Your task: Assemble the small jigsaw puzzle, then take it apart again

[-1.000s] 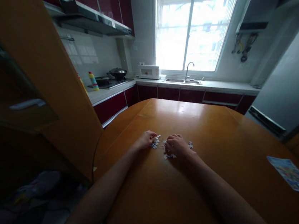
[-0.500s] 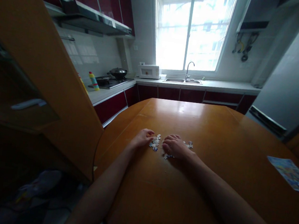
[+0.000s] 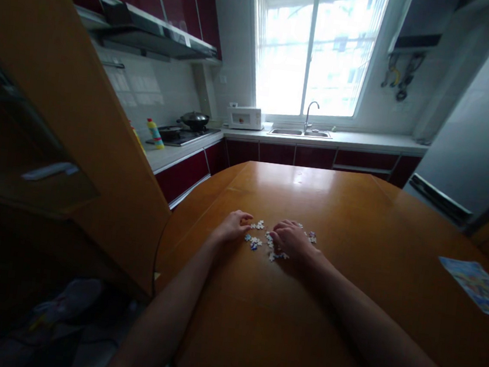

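Several small white and blue jigsaw pieces point(image 3: 256, 241) lie scattered on a round orange wooden table point(image 3: 334, 205). My left hand point(image 3: 233, 226) rests flat on the table just left of the pieces, fingers stretched toward them, holding nothing. My right hand point(image 3: 291, 239) lies palm down over the right part of the pile, fingers loosely spread and touching pieces; a few more pieces point(image 3: 311, 236) show at its far side.
A printed sheet point(image 3: 475, 285) lies at the table's right edge. A wooden cabinet side point(image 3: 81, 100) stands close on the left. Behind are a counter with a sink point(image 3: 300, 132), a white microwave point(image 3: 245, 117), a stove with a wok point(image 3: 192, 120), and a grey fridge point(image 3: 484, 128).
The clump of pieces between my hands has been spread apart into looser pieces. My right hand shifted slightly right; my left hand barely moved.
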### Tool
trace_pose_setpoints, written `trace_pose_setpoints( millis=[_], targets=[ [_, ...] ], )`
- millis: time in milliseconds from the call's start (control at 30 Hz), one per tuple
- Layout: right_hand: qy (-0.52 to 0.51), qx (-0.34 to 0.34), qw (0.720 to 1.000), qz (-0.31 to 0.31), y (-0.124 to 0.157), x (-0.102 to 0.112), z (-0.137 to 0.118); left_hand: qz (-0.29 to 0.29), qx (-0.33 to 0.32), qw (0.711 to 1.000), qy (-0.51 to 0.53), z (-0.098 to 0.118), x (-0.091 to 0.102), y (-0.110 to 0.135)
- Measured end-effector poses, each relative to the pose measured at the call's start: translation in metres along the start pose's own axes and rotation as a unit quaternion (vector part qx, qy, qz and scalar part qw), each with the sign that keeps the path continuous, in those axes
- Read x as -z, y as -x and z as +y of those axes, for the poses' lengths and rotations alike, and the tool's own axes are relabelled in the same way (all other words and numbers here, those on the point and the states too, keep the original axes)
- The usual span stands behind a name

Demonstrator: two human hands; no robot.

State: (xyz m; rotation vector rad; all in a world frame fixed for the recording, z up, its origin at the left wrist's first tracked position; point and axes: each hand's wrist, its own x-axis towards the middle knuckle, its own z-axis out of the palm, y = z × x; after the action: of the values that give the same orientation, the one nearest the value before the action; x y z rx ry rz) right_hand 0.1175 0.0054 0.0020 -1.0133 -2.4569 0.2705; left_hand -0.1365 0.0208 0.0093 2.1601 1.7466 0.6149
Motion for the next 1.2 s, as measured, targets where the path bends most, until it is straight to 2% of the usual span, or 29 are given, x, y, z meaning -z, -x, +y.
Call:
trace_pose_setpoints(
  millis=[100,200,367,533,667,800,933,1000,1100,1200],
  targets=[
    [0.011,-0.096,0.994,0.040,-0.003,0.003,0.014,-0.004,-0.015,1.000,-0.007,0.015,-0.018,0.001],
    [0.018,-0.200,0.978,0.063,-0.001,0.014,0.035,-0.037,-0.033,0.999,-0.012,0.033,-0.043,0.009],
    [-0.012,-0.309,0.951,0.022,0.009,0.029,0.063,-0.067,-0.065,0.995,-0.017,0.068,-0.071,0.024],
    [-0.095,-0.340,0.934,-0.056,0.014,0.033,0.069,-0.057,-0.120,0.991,-0.015,0.101,-0.070,0.032],
    [-0.131,-0.372,0.915,-0.087,0.019,0.047,0.076,-0.032,-0.110,0.993,-0.030,0.105,-0.064,0.039],
    [-0.163,-0.391,0.899,-0.114,0.011,0.049,0.071,-0.057,-0.090,0.991,-0.079,0.107,-0.075,0.042],
    [-0.195,-0.397,0.888,-0.130,-0.012,0.039,0.054,-0.047,-0.089,0.991,-0.086,0.121,-0.092,0.024],
    [-0.213,-0.404,0.879,-0.134,-0.020,0.042,0.052,-0.043,-0.099,0.991,-0.081,0.127,-0.096,0.009],
    [-0.232,-0.424,0.867,-0.124,-0.017,0.060,0.065,-0.033,-0.125,0.987,-0.094,0.130,-0.096,-0.008],
    [-0.225,-0.438,0.867,-0.077,0.006,0.086,0.092,-0.054,-0.158,0.980,-0.110,0.133,-0.097,-0.007]
  ],
)
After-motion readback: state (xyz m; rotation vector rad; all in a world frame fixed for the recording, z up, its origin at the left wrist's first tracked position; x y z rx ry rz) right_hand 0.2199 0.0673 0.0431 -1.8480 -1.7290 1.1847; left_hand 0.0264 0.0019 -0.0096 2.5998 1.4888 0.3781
